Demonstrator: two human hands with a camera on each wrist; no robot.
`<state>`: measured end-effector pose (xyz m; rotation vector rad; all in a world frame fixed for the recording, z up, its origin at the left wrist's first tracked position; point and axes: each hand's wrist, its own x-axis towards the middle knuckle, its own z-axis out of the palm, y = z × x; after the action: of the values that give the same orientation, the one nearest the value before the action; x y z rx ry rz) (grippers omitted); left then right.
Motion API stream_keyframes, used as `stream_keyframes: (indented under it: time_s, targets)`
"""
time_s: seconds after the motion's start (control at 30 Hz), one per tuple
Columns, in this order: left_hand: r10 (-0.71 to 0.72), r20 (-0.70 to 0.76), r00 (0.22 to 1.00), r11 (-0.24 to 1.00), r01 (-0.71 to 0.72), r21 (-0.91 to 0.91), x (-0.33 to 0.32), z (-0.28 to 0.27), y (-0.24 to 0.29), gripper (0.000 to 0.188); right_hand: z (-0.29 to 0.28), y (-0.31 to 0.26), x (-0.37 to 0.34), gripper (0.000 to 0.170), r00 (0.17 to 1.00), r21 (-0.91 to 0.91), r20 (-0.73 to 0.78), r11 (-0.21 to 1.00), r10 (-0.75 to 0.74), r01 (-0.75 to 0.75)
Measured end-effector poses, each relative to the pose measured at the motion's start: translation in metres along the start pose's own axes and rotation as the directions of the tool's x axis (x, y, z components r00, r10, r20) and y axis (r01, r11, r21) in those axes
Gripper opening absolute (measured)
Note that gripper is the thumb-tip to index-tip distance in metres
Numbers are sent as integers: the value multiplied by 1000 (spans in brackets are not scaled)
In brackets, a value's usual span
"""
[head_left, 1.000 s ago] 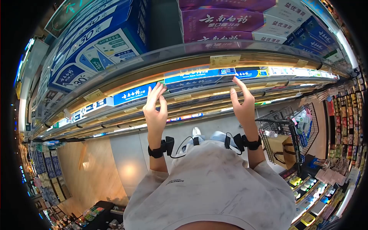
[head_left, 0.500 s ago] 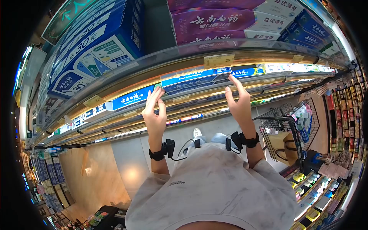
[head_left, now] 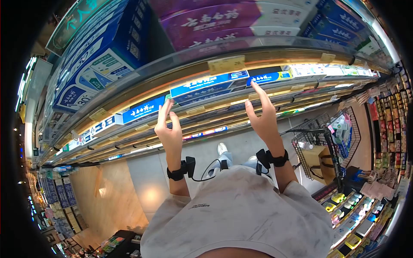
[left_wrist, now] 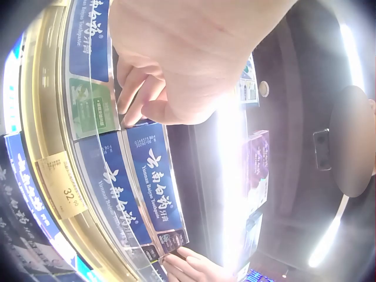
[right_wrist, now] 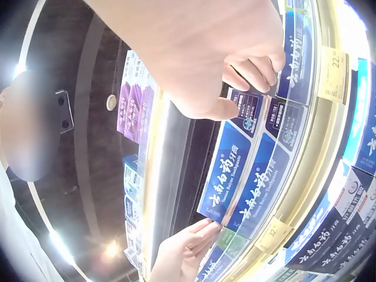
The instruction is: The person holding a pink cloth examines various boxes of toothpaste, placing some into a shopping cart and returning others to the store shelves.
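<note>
A blue toothpaste box (head_left: 208, 84) lies on a lit shelf between both hands. My left hand (head_left: 168, 133) has its fingers reaching to the box's left end, and my right hand (head_left: 264, 116) reaches to the right end. From the left wrist, two boxes lie side by side: a rear toothpaste box (left_wrist: 154, 182) and a front toothpaste box (left_wrist: 111, 188) behind a clear shelf lip. In the right wrist view, the left fingertips meet the rear box (right_wrist: 226, 176) at its lower corner, while the right thumb and fingers hang over its other end.
Purple toothpaste boxes (head_left: 211, 21) and large blue cartons (head_left: 92, 64) fill the shelf above. A gold price rail (right_wrist: 329, 117) runs along the shelf edge. Behind at right stands a wire cart (head_left: 301, 159) with a paper bag (head_left: 320, 165).
The head view has turned a little, so the shelf and its boxes slide leftward in it. Both hands stay at the box's two ends, with little change in their fingers.
</note>
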<state>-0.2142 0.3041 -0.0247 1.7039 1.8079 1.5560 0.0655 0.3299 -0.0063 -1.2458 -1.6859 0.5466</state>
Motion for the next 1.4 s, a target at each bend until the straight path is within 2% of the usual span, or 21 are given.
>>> stream_keyframes:
  time_s: [0.17,0.23,0.27,0.3,0.33,0.37,0.43,0.53,0.57,0.63,0.73,0.83,0.9,0.97,1.03,1.07,1.17,1.2,1.3,1.37,1.4]
  targets:
    - [15,-215,976,999,-5,47,-16,20,38,39,-55,19,-41,41,999,76,-23,996,-38,40]
    - [274,-176,945,956,-248,158,-27,26,35,33,-82,36,-69,37,995,110,-97,993,-24,35]
    - [325,-144,935,931,-289,220,-32,31,43,31,-98,42,-82,37,991,99,-130,994,-24,37]
    - [295,-196,935,955,-281,95,-41,45,52,34,-115,52,-98,37,987,115,-158,992,-38,57]
    - [310,-163,937,951,-303,66,-50,51,65,34,-131,54,-113,35,983,149,-181,989,38,-11]
    - [175,-185,967,974,-198,-114,-63,65,82,33,-150,57,-127,32,978,135,-206,991,22,7]
    - [194,-79,978,962,-205,-179,-89,92,111,27,-194,59,-156,36,977,118,-196,991,82,-59]
    - [190,109,976,946,-152,-286,-117,140,141,23,-260,66,-197,28,954,130,-220,976,201,-176]
    - [204,197,959,942,-138,-305,-127,160,155,22,-281,74,-212,28,936,113,-286,977,204,-179]
    - [215,384,898,944,-90,-319,-144,196,187,21,-310,91,-244,26,886,94,-402,973,231,-211]
    - [398,633,664,915,-237,-326,-166,242,256,21,-351,101,-282,22,810,144,-507,956,294,-256]
    - [405,790,460,912,-140,-385,-189,295,299,22,-378,117,-310,20,736,164,-591,943,329,-289]
    - [477,817,324,877,-115,-466,-209,337,320,22,-391,127,-324,20,694,143,-636,935,338,-324]
    - [540,824,171,842,-103,-530,-229,395,304,29,-411,128,-328,18,662,177,-629,904,407,-388]
    - [675,734,74,734,-174,-657,-244,434,321,32,-427,132,-327,18,627,193,-620,866,472,-461]
    - [733,680,24,669,-201,-715,-251,444,329,33,-435,141,-327,18,649,142,-645,898,402,-416]
    - [692,712,-120,717,1,-697,-250,451,360,34,-467,145,-307,19,622,277,-587,851,518,-447]
    - [546,813,-202,829,-10,-559,-238,434,384,33,-481,155,-302,20,669,140,-585,870,458,-473]
    - [685,719,-114,727,48,-685,-237,454,353,31,-521,181,-276,21,682,101,-531,837,503,-538]
    - [608,791,-69,793,-1,-609,-228,451,337,32,-545,228,-267,23,707,120,-465,829,533,-547]
    - [576,816,-42,817,-12,-577,-225,455,324,32,-555,249,-258,25,717,52,-415,801,560,-596]
